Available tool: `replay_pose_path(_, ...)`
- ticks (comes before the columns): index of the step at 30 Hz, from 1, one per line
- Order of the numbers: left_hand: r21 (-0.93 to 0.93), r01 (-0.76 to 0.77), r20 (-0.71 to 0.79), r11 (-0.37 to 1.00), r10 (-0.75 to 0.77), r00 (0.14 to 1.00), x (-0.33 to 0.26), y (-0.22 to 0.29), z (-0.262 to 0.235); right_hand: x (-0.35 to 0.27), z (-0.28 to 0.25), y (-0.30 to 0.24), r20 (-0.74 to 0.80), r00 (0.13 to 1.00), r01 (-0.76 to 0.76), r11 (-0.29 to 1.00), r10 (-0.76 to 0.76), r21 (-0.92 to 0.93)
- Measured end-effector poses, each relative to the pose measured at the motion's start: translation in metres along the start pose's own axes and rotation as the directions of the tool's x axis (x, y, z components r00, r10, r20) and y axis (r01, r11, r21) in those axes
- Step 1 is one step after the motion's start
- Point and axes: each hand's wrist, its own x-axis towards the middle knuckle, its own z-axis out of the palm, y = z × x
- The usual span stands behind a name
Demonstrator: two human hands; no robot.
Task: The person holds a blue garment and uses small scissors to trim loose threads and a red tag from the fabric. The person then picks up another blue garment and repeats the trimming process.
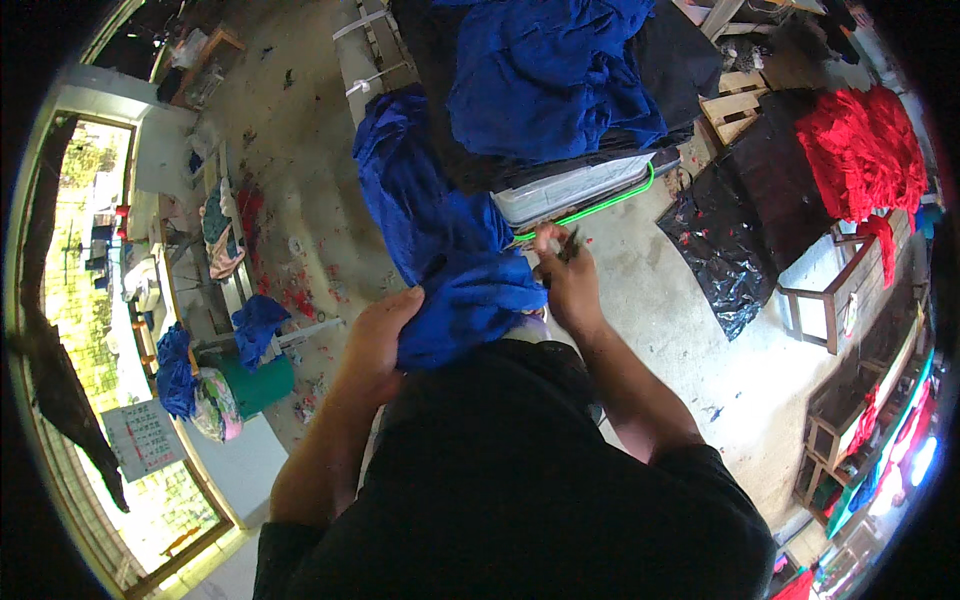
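A length of blue cloth [470,300] lies bunched across my lap and runs up toward the table ahead. My left hand [383,332] grips its left edge, thumb on top and the fingers mostly hidden under the folds. To the right of the cloth, my right hand [567,268] is raised with its fingers curled. Something small and dark shows between those fingers, too blurred to name. Beyond my hands, a large heap of blue cloth [550,80] covers a black sheet on the table.
Under the heap sits a clear plastic bin [570,188] with a bright green rod [605,208] along it. To the right, red cloth [862,150] is piled near black plastic sheeting [725,240]. A green bucket [262,382] stands at the left, by more blue cloth.
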Motion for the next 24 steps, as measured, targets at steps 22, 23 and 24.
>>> replay_pose_path(22,0.045,0.243,0.191,0.969,-0.247,0.95,-0.041,0.065,-0.044,0.194,-0.054,0.174,-0.565,0.784,0.002,0.912,-0.256,-0.411)
replay_pose_path(23,0.075,0.231,0.255,0.97,-0.243,0.936,-0.036,0.069,-0.048,0.184,-0.077,0.183,-0.468,0.84,0.012,0.873,-0.273,-0.488)
replay_pose_path(24,0.057,0.22,0.23,0.974,-0.228,0.946,-0.041,0.06,-0.065,0.149,-0.025,0.147,-0.309,0.951,-0.072,0.973,0.001,-0.219)
